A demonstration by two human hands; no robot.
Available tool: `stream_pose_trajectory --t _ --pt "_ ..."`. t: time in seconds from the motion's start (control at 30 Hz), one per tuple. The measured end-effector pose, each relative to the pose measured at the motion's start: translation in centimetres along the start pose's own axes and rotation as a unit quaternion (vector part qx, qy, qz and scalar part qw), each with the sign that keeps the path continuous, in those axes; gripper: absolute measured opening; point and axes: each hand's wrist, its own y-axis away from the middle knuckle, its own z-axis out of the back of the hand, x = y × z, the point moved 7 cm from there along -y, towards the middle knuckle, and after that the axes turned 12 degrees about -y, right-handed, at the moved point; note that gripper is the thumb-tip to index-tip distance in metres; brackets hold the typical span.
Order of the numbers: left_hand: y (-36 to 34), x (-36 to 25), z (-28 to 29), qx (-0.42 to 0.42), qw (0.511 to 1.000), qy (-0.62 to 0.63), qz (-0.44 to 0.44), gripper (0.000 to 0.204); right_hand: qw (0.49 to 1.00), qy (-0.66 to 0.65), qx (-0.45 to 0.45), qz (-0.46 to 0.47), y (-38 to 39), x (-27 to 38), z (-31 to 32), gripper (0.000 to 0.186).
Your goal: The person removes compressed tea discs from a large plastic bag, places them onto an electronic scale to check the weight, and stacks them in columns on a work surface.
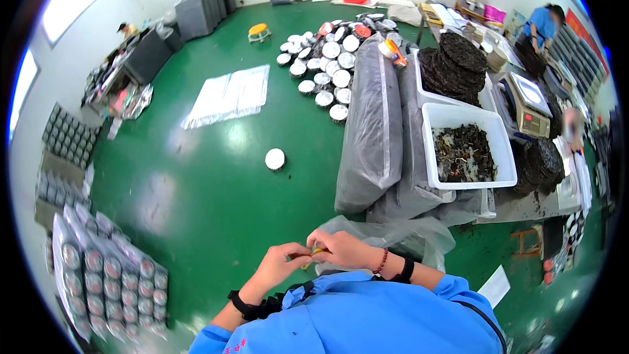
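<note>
Yellow item, small and mostly covered by fingers, low in the middle of the view, just ahead of the blue shirt. Clamped in the gathered fingers of the right hand; apparently pinched from the left by the left hand too, about equally near. Seemingly slanted from lower left to upper right, though too hidden to be sure of a long axis. Just beyond the right hand, crumpled clear plastic; farther ahead, a grey wrapped bundle; ahead of the left hand, on green floor, a white-topped round pack.
</note>
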Motion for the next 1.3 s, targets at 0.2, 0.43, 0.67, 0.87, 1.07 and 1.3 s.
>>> stream_pose_trajectory --t 0.2,0.43,0.67,0.87,1.07,1.3 --pt "-7.0 2.3 9.9 0.032 0.999 0.017 0.011 0.013 0.996 -0.077 0.017 -0.043 -11.6 0.8 2.7 0.026" --pt "-21.6 6.5 23.5 -0.09 0.98 0.175 -0.037 0.004 0.987 -0.027 -0.157 0.021 -27.2 -0.8 11.2 0.042" --pt "-38.7 3.5 30.7 0.04 0.949 0.306 -0.059 0.006 0.962 0.025 -0.244 -0.123 -33.6 -2.9 20.6 0.027" --pt "-51.9 -1.7 25.2 0.189 0.929 0.314 -0.054 0.01 0.762 0.491 -0.411 -0.098 -32.9 -1.9 29.6 0.033" --pt "-64.5 -8.8 18.3 0.355 0.923 0.123 -0.086 0.013 0.666 0.528 -0.507 -0.142 -30.0 -6.9 40.0 0.019" --pt "-78.8 -24.5 11.2 0.154 0.709 -0.336 -0.6 0.048 0.591 0.354 -0.675 -0.264 -21.4 -9.6 49.0 0.011"
